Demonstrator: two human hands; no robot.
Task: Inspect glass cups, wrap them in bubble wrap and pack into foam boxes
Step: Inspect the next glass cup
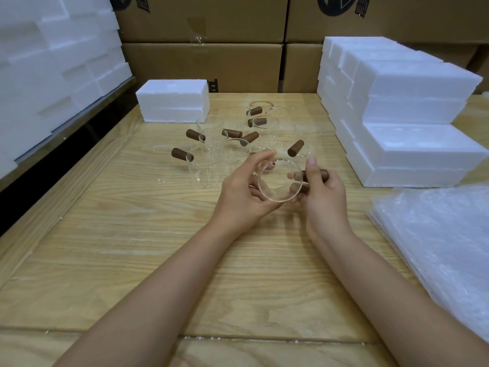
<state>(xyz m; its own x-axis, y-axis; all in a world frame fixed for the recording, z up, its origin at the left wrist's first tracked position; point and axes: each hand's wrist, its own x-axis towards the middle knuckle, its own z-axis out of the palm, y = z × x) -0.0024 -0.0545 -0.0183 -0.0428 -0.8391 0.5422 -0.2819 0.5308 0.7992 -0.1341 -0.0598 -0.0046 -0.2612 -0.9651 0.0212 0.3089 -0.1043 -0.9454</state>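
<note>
Both my hands hold one clear glass cup (pixel 277 185) tilted above the wooden table (pixel 132 234), its round mouth facing me. My left hand (pixel 243 197) curls round the cup's left side. My right hand (pixel 322 192) grips its brown wooden handle (pixel 317 175). Behind it several more glass cups with brown handles (pixel 227 144) stand on the table. A pile of bubble wrap sheets (pixel 436 239) lies at the right. White foam boxes (pixel 402 107) are stacked at the back right, and one foam box (pixel 173 100) sits at the back left.
Cardboard cartons (pixel 206 56) form a wall behind the table. Foam pieces (pixel 53 62) lean along the left side. Bare tabletop lies in front of my arms.
</note>
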